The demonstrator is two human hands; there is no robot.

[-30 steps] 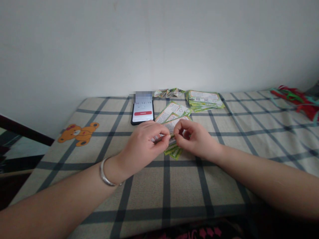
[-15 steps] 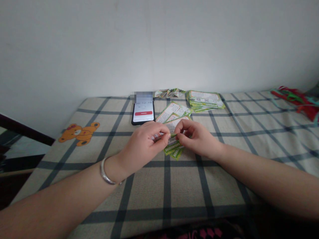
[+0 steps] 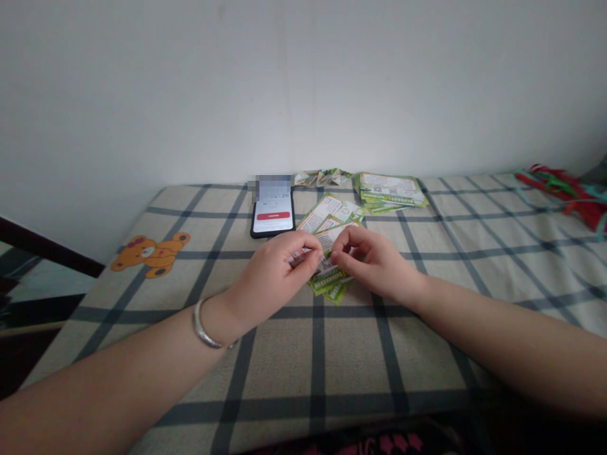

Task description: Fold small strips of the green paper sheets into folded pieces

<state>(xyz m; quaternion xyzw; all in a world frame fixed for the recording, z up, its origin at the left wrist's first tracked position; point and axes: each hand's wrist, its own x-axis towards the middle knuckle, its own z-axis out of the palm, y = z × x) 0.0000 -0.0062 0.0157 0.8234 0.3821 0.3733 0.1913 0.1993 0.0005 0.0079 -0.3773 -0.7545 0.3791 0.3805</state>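
Note:
Over a loose pile of printed green-and-white cards [image 3: 332, 275], my left hand [image 3: 284, 262] and my right hand [image 3: 363, 256] face each other with their fingertips almost touching. Thumb and forefinger are pinched together on both hands. Whatever sits between the tips is too small and too hidden to name, though a sliver of green shows near them. The cards lie fanned out on the checked cloth, partly covered by my fingers. A silver bangle [image 3: 203, 325] rings my left wrist.
A phone [image 3: 274, 218] showing a running timer lies behind my left hand. Folded papers [image 3: 323, 177] and a stack of similar cards [image 3: 392, 189] are by the wall. A bear cutout [image 3: 152, 254] lies left; red and green cords [image 3: 571, 193] lie far right.
My fingertips have shifted slightly, and the green piece between them shows less than before. My left hand has lifted a little. The timer has advanced; the cards stay in place.

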